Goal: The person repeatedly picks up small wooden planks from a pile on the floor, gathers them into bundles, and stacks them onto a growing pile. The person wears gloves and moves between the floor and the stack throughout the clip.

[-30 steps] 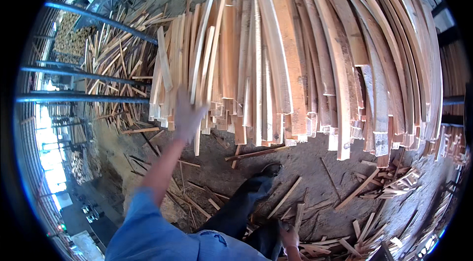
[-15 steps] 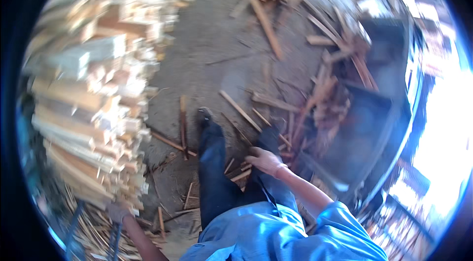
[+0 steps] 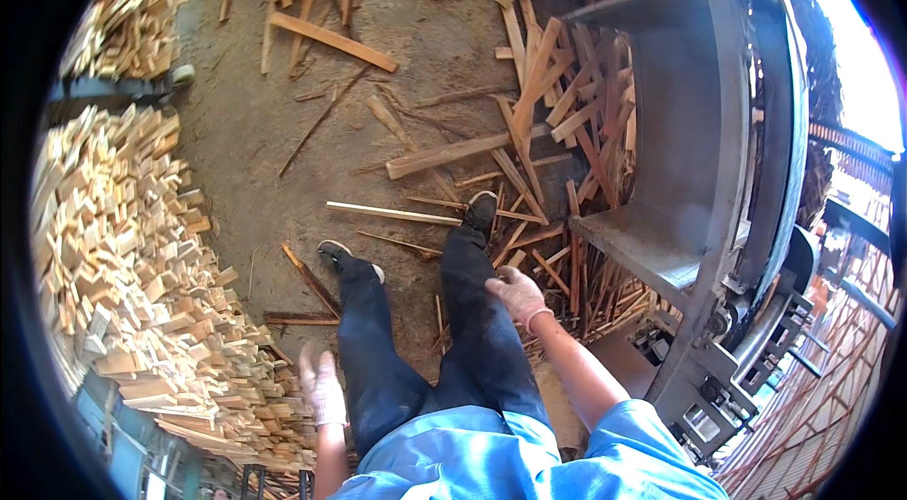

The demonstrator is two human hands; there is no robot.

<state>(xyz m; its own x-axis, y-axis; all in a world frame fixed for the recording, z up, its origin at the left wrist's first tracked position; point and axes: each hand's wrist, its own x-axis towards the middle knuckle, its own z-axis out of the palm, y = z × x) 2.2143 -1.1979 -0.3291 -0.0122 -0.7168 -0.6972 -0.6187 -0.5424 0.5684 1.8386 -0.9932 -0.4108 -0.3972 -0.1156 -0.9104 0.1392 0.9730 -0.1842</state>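
My left hand (image 3: 323, 390), in a pale work glove, hangs beside my left thigh. Its fingers are stretched out and it holds nothing. To its left rises a big stack of short, light wood pieces (image 3: 142, 283), apart from the hand. Over my right thigh is my right hand (image 3: 518, 296), gloved as well, with loosely spread fingers and nothing in them. Past that hand, a heap of reddish-brown wood strips (image 3: 576, 103) lies against a grey metal machine (image 3: 675, 113). A long pale stick (image 3: 392, 212) lies on the ground just beyond my feet.
Loose planks (image 3: 335, 41) and strips litter the dirt floor (image 3: 241, 122) ahead. A grey metal ledge (image 3: 642, 240) juts out from the machine on my right. Another wood stack (image 3: 132, 18) stands at the far left, behind a metal bar (image 3: 118, 89).
My view has swung toward the machine, and my feet have shifted. My left hand has come away from the wood stack to my thigh, empty. My right hand stays by the right thigh.
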